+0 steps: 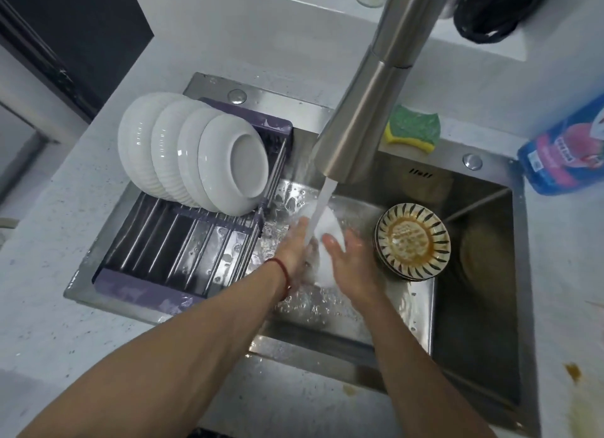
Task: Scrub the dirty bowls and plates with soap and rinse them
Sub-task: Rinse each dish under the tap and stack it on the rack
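Note:
A white dish (pixel 327 228) stands tilted under the running water from the steel faucet (pixel 366 111), over the sink (pixel 474 339). My left hand (pixel 295 246) holds its left edge, fingers blurred by the stream. My right hand (pixel 348 258) lies against its right side with the fingers spread. To the right, a stack of striped bowls (pixel 412 241) with brown residue sits in the basin. Several clean white bowls (pixel 192 150) lean on the purple drying rack (pixel 183 241) at the left.
A green and yellow sponge (pixel 412 129) lies on the sink's back rim. A blue and pink soap pouch (pixel 565 153) lies on the counter at the right. Brown stains (pixel 573 372) mark the counter near the sink's right front corner.

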Demonstrator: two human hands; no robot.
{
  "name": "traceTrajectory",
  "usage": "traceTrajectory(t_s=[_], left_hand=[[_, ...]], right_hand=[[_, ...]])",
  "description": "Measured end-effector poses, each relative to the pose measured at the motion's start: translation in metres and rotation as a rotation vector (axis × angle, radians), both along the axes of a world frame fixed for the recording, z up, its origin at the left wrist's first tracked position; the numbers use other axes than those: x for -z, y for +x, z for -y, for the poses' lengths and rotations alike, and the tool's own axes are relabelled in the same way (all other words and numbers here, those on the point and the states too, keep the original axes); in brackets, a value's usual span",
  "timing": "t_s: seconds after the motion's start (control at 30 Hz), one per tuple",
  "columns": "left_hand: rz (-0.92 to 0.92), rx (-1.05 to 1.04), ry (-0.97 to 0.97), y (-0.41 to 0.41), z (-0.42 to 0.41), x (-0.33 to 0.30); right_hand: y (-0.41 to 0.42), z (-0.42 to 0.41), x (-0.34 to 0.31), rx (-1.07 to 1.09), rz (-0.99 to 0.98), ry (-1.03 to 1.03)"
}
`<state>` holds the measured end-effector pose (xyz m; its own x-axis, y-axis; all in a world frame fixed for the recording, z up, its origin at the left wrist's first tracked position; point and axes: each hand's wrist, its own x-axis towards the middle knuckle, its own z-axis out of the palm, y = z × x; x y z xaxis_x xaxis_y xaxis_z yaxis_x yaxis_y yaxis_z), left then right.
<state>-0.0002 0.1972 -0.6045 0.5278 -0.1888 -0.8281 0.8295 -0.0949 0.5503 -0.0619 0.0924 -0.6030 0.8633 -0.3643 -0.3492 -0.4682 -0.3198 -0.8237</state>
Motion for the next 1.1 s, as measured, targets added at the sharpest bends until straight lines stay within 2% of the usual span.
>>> traceTrajectory(t_s=[0.07,0.23,0.27,0.33,0.4,0.47,0.53,0.63,0.7,0.73,0.8,0.87,0.9,1.03,1.1], left_hand=[[-0.059,-0.093,-0.064,0.007,-0.006,-0.004],[0.019,-0.209,0.150,0.012,-0.018,0.012],[0.034,-0.191,0.161,0.007,-0.020,0.011],[0.057,-0.131,0.179,-0.002,-0.022,0.015],[0.017,-0.117,0.113,-0.011,-0.021,0.017],[-0.059,-0.228,-0.063,-0.017,-0.015,0.018],[-0.100,-0.335,-0.203,-0.017,-0.013,0.019],[-0.090,-0.391,-0.140,-0.007,-0.021,0.017],[-0.075,-0.360,-0.056,-0.003,-0.022,0.018],[-0.074,-0.348,-0.029,-0.005,-0.019,0.016],[-0.065,-0.348,-0.040,-0.012,-0.008,0.013],[-0.102,-0.378,-0.124,-0.017,-0.001,0.013],[-0.114,-0.401,-0.164,-0.017,0.001,0.010],[-0.103,-0.429,-0.128,-0.003,-0.017,0.017],[-0.096,-0.459,-0.056,0.000,-0.022,0.023]], right_hand=[[-0.001,-0.013,-0.010,-0.221,0.040,-0.154],[-0.019,-0.003,-0.012,-0.712,0.084,-0.553],[-0.021,0.004,-0.010,-0.725,0.039,-0.567],[-0.014,0.019,0.001,-0.697,-0.185,-0.521],[0.005,0.024,0.021,-0.711,-0.348,-0.606],[0.026,0.008,0.039,-0.730,-0.347,-0.665],[0.034,-0.014,0.042,-0.798,-0.275,-0.587],[0.012,-0.007,0.016,-1.002,-0.131,-0.412],[-0.012,0.021,0.008,-1.063,-0.083,-0.586],[-0.016,0.033,0.008,-1.026,-0.107,-0.724],[-0.006,0.039,0.014,-0.822,-0.237,-0.899],[0.018,0.018,0.025,-0.695,-0.270,-0.892],[0.028,0.003,0.027,-0.724,-0.248,-0.846],[0.022,-0.011,0.014,-0.991,-0.060,-0.418],[-0.004,0.020,0.006,-1.140,0.018,-0.445]])
